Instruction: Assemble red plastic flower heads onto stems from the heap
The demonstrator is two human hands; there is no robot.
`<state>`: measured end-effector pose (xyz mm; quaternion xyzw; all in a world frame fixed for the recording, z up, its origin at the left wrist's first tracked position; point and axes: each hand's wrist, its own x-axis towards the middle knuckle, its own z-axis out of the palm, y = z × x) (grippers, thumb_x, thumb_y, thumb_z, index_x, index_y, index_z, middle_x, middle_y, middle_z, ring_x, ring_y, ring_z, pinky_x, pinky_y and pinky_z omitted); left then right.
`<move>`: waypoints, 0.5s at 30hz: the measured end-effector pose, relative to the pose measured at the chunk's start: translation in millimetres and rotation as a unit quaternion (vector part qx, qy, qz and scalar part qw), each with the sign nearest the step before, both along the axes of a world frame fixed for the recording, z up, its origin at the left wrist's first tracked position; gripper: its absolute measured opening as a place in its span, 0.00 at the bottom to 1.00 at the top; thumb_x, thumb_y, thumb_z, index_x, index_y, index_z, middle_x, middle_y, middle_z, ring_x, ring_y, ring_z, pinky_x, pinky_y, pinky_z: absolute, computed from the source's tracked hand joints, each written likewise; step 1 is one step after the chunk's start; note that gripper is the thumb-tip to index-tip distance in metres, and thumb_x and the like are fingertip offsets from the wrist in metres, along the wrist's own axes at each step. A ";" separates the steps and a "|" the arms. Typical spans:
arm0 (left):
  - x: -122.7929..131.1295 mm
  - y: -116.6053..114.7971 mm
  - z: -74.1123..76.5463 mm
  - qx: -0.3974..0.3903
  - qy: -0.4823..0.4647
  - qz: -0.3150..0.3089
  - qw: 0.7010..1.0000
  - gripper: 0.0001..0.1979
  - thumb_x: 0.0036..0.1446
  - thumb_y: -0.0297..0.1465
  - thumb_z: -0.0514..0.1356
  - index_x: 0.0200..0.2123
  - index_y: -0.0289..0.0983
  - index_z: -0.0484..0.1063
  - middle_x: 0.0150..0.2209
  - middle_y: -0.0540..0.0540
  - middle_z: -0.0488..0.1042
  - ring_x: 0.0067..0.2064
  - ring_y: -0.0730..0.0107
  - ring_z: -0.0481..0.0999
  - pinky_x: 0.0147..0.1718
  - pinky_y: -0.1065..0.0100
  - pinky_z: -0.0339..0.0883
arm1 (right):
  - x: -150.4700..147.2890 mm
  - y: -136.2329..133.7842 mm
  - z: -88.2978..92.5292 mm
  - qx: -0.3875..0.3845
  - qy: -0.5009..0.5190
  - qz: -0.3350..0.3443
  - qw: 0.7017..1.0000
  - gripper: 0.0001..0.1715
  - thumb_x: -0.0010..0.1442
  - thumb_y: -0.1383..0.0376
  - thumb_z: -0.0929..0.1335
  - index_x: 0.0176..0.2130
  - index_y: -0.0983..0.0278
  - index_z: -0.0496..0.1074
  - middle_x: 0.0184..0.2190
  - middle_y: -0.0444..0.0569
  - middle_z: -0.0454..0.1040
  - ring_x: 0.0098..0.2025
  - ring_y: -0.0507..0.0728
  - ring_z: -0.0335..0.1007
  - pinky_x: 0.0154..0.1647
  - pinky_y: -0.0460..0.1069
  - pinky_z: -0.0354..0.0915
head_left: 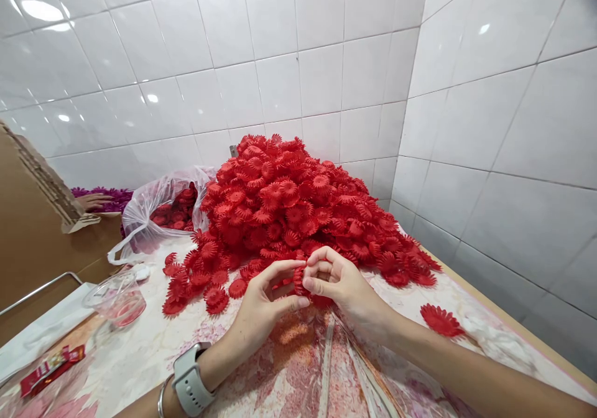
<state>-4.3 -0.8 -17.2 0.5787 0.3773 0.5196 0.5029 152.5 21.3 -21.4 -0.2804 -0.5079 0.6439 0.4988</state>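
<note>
Between my two hands, a red artificial flower piece (299,280) with a toothed petal edge is held upright on its side. My left hand (268,293), with a watch on its wrist, grips the left side of it between thumb and fingertips. From the right, my right hand (333,275) pinches it with thumb and curled fingers. Just behind the hands rises a big heap of red flower pieces (289,200). One larger red flower (441,320) lies apart at the right. Thin pale strips (364,374) run along the cloth below my hands.
A clear plastic bag (140,209) with darker red flowers stands left of the heap. Nearer are a clear plastic cup (119,306) and a red wrapper (52,369). Cardboard (37,200) borders the left; another person's hand (92,202) rests by purple flowers (114,200). Tiled walls (326,82) close the back and right.
</note>
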 end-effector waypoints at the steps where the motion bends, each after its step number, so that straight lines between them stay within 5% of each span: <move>1: -0.1 0.1 -0.4 0.002 0.002 0.002 1.000 0.19 0.40 0.21 0.69 0.38 0.42 0.78 0.40 0.52 0.80 0.43 0.68 0.78 0.43 0.70 0.71 | 0.3 -0.4 0.3 0.001 -0.007 0.001 1.000 0.27 0.38 0.58 0.79 0.31 0.62 0.64 0.25 0.39 0.72 0.28 0.51 0.68 0.31 0.47 0.61; 10: -0.6 -4.4 0.0 0.044 0.113 0.029 0.992 0.16 0.48 0.24 0.66 0.43 0.39 0.75 0.45 0.46 0.78 0.47 0.64 0.76 0.49 0.66 0.67 | -3.3 -3.6 -2.3 0.084 -0.038 0.004 0.996 0.16 0.48 0.65 0.72 0.32 0.61 0.61 0.27 0.38 0.67 0.29 0.50 0.65 0.31 0.47 0.62; 15: 0.7 -5.2 2.3 0.019 0.073 0.065 0.995 0.20 0.43 0.30 0.70 0.40 0.41 0.69 0.43 0.49 0.74 0.46 0.65 0.74 0.47 0.65 0.67 | -0.1 -8.6 1.7 0.171 -0.147 -0.059 0.972 0.07 0.55 0.68 0.66 0.33 0.60 0.61 0.29 0.40 0.65 0.32 0.52 0.63 0.34 0.48 0.60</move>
